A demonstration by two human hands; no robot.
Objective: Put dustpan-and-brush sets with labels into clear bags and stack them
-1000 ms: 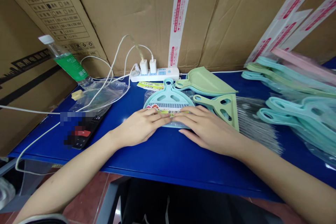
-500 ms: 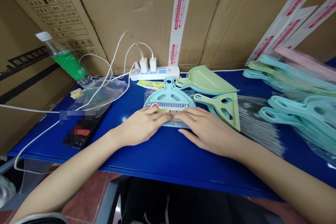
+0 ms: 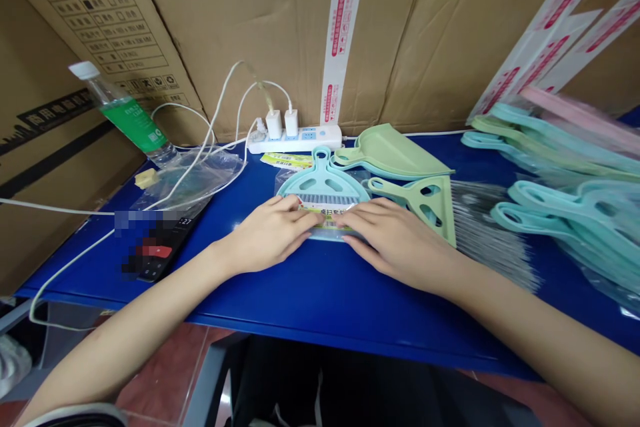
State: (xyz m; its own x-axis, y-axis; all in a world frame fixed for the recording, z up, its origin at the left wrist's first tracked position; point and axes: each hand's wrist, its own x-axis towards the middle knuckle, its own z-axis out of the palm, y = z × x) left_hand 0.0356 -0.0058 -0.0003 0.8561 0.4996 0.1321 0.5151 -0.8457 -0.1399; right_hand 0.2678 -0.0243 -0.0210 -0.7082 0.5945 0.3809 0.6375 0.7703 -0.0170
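Note:
A light blue brush and dustpan set [image 3: 323, 180] lies in a clear plastic bag on the blue table [image 3: 280, 300], its handle pointing away from me. A yellow and white label [image 3: 327, 211] crosses its bristles. My left hand [image 3: 273, 233] rests on the near left side of the bag, fingers bent and fingertips on the label. My right hand [image 3: 400, 243] lies on the near right side, its fingers also on the label and its thumb slightly apart. Whether the fingers pinch the plastic is hard to tell.
Green dustpans [image 3: 400, 150] and a green brush [image 3: 433, 207] lie right of the set, beside grey bristles [image 3: 493, 233]. Bagged sets [image 3: 590, 213] are piled far right. A power strip [image 3: 300, 140], bottle [image 3: 130, 120], phone [image 3: 167, 247] and cables stand or lie behind and left.
Both hands have shifted slightly on the bag, and more of the label shows between them. The left fingers are a little more bent.

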